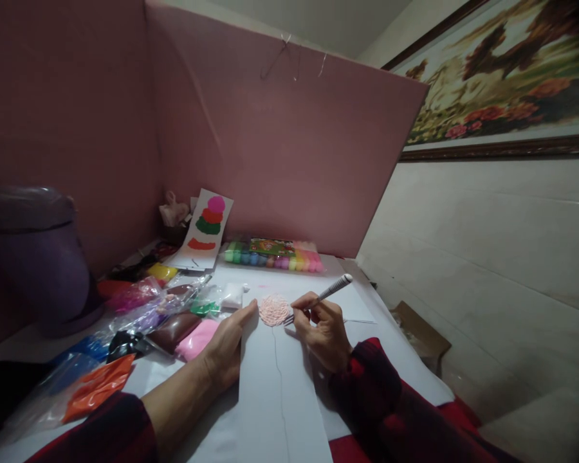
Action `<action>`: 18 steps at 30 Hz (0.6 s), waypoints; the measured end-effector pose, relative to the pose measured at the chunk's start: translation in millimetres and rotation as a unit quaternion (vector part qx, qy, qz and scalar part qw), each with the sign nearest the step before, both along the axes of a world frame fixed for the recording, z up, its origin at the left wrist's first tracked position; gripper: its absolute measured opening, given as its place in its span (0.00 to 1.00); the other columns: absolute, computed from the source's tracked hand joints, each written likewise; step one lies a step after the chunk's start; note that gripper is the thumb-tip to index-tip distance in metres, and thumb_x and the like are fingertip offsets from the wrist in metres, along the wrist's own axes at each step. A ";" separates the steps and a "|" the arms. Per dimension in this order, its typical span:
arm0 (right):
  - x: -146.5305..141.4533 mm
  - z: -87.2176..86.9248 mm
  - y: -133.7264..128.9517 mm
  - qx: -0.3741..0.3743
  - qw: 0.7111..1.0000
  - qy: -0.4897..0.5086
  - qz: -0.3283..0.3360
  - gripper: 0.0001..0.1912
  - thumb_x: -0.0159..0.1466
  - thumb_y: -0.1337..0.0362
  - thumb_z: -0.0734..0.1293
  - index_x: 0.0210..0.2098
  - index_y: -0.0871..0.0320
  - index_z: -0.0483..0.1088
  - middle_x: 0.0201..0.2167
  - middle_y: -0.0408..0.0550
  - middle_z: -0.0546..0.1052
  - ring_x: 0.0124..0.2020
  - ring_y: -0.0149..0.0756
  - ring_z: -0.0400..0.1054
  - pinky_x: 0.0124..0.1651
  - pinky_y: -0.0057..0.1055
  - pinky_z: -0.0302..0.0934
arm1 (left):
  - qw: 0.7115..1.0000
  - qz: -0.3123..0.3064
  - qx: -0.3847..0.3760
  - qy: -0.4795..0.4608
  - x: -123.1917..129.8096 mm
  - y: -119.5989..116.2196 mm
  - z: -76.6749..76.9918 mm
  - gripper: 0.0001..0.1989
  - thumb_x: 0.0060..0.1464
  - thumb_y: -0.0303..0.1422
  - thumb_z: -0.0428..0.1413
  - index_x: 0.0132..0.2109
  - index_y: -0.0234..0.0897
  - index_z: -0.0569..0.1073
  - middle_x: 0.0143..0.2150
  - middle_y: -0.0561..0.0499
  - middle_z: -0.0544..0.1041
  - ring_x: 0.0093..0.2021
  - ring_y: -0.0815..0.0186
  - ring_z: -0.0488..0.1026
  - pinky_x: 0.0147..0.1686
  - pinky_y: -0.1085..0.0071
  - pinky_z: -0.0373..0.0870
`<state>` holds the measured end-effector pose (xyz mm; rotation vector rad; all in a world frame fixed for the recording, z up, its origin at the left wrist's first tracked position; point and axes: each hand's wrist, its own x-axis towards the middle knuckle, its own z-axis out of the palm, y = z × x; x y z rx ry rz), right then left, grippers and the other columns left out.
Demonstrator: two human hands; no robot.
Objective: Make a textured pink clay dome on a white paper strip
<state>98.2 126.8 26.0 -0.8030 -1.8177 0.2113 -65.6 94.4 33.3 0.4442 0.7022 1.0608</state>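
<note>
My left hand (229,344) grips the left edge of a long white card (260,399), thumb near the top and fingers partly hidden behind it. Near the card's upper end lies a round, pale pink clay disc (273,310) with a rough, pitted surface. A thin drawn line runs down the card from it. In my right hand (321,328) is a fork (335,287) with a striped handle, held like a pen. Its tines meet the disc's lower right edge; whether they press in I cannot tell.
Bags of coloured clay, including pink (197,339), brown (174,331) and orange (101,386), crowd the left side. Behind are a clay multipack (273,255) and a card with coloured shapes (202,228). A purple bin (38,270) stands left; a pink partition (280,141) rises behind.
</note>
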 end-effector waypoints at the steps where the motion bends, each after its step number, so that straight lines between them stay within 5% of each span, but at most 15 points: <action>1: 0.7 0.0 0.9 -0.013 1.000 0.014 0.001 0.05 0.57 0.71 0.62 0.26 0.59 0.68 0.18 0.37 0.64 0.18 0.25 0.53 0.22 0.24 0.52 | 1.000 0.000 -0.001 0.000 0.1 -0.2 0.5 0.20 0.61 0.36 0.48 0.52 0.23 0.70 0.33 0.37 0.80 0.33 0.54 0.79 0.37 0.62 0.74; 6: 5.6 -1.9 8.2 -0.076 0.996 0.040 0.012 0.04 0.56 0.71 0.63 0.26 0.59 0.68 0.17 0.37 0.64 0.17 0.24 0.52 0.20 0.24 0.49 | 1.000 -0.010 0.000 -0.010 -0.3 0.6 -0.4 0.21 0.61 0.36 0.47 0.52 0.22 0.70 0.33 0.36 0.80 0.34 0.53 0.79 0.37 0.62 0.74; 18: 3.8 1.3 5.6 -0.068 0.997 0.027 0.008 0.05 0.56 0.71 0.63 0.25 0.60 0.70 0.18 0.37 0.65 0.17 0.24 0.53 0.21 0.24 0.49 | 1.000 -0.016 0.000 -0.012 -0.4 -0.2 -1.0 0.21 0.60 0.36 0.48 0.52 0.22 0.70 0.35 0.36 0.80 0.35 0.53 0.79 0.39 0.61 0.73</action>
